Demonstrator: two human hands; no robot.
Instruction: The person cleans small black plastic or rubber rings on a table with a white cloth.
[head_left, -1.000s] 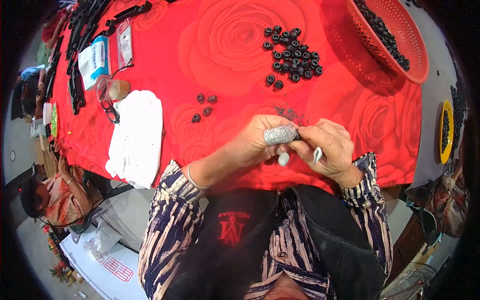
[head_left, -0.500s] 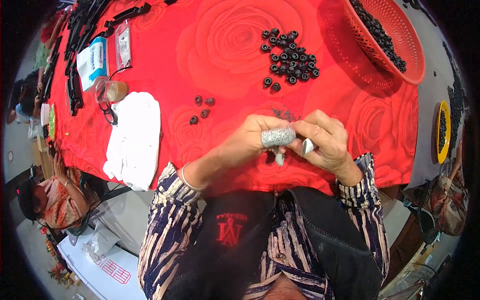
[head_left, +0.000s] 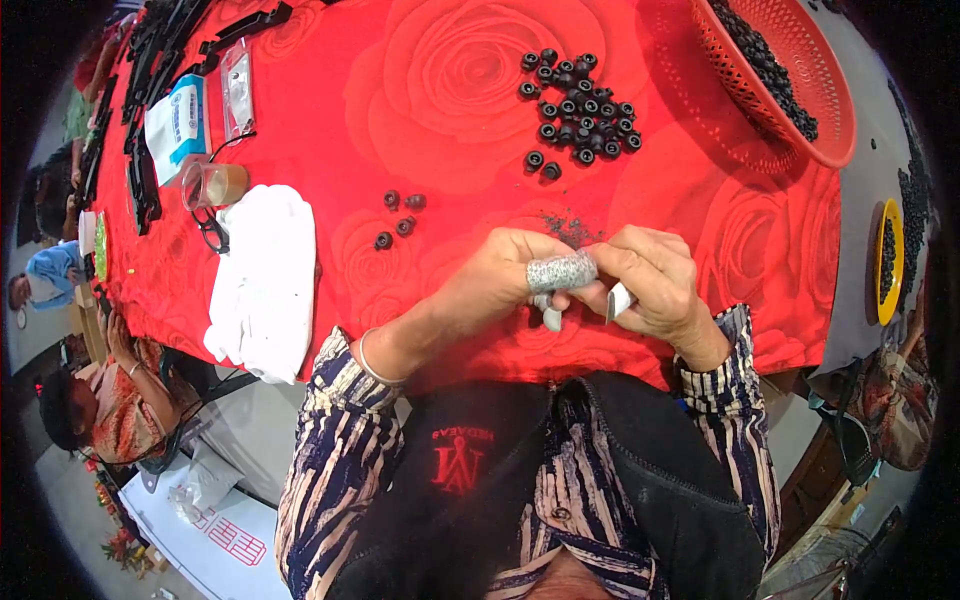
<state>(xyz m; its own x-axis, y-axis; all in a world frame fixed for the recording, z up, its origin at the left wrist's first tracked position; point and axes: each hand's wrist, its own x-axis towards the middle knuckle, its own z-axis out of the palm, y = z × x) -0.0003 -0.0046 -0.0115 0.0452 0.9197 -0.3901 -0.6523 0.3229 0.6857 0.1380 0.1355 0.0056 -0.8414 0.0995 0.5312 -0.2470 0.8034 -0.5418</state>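
Observation:
My left hand (head_left: 500, 268) and my right hand (head_left: 655, 282) meet over the near part of the red tablecloth, fingers closed and pressed together. A grey speckled wrap (head_left: 562, 273) covers a finger of my left hand. Below it a whitish tip (head_left: 551, 318) sticks out. Another whitish piece (head_left: 620, 300) shows at the fingers of my right hand. What they pinch between them is hidden. Just beyond my fingertips lie dark crumbs (head_left: 570, 228). A few small black round parts (head_left: 404, 227) sit to the left, and a larger cluster of black parts (head_left: 580, 115) lies farther off.
A red perforated basket (head_left: 835, 130) of black pieces stands far right, a yellow tray (head_left: 893, 225) beyond the table edge. On the left lie a white cloth (head_left: 262, 280), glasses (head_left: 213, 232), a plastic cup (head_left: 195, 187), a blue-white packet (head_left: 180, 118) and black strips (head_left: 145, 180). People sit nearby.
Both hands stay together in nearly the same spot, with slight finger movement. The whitish tip under my left hand has shifted a little left. A person in blue has come into view at far left.

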